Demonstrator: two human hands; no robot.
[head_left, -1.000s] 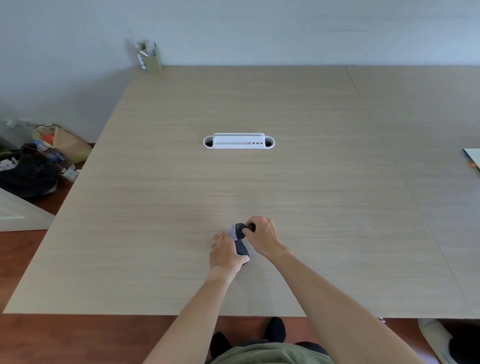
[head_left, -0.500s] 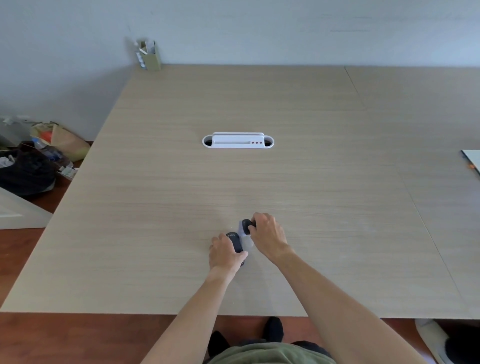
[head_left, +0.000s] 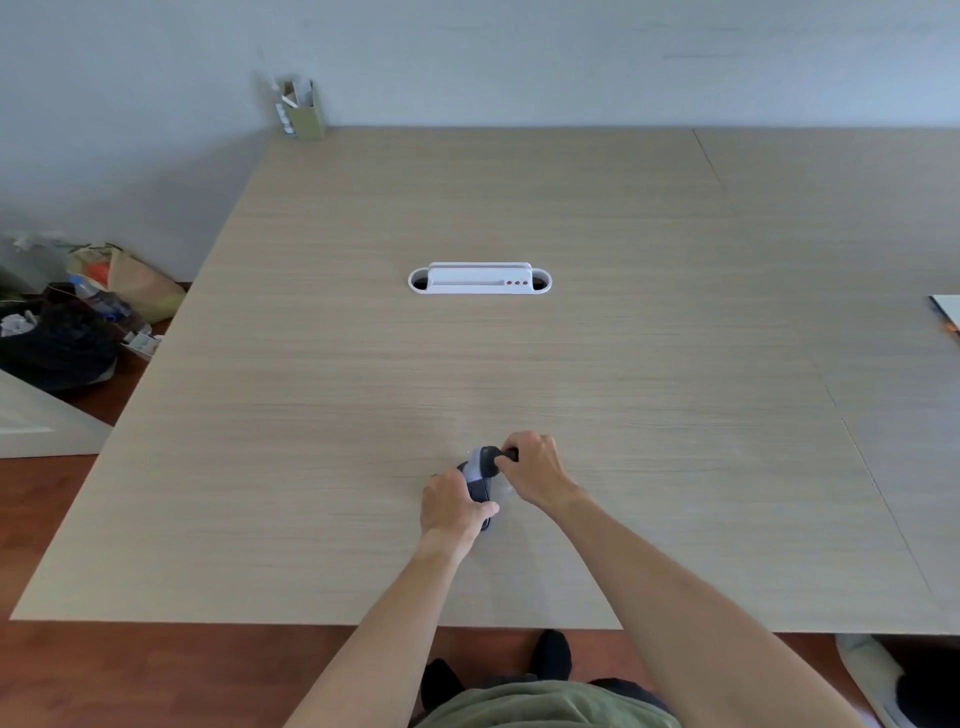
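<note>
A small dark grey and pale object (head_left: 480, 475) sits low over the wooden table (head_left: 363, 395), near its front edge. My left hand (head_left: 451, 506) grips its near, dark end. My right hand (head_left: 535, 470) pinches a dark part at its far end. The pale middle section shows between the two hands. What the object is I cannot tell; my fingers hide much of it.
A white cable-port insert (head_left: 479, 279) is set into the table's middle. A small box of papers (head_left: 303, 110) stands at the back left corner. Bags and clutter (head_left: 78, 322) lie on the floor at the left. A sheet's corner (head_left: 948, 312) shows at the right edge.
Half a second ago the two dark parts were held apart, one in each hand. Now they are brought together again into one piece between my hands.
</note>
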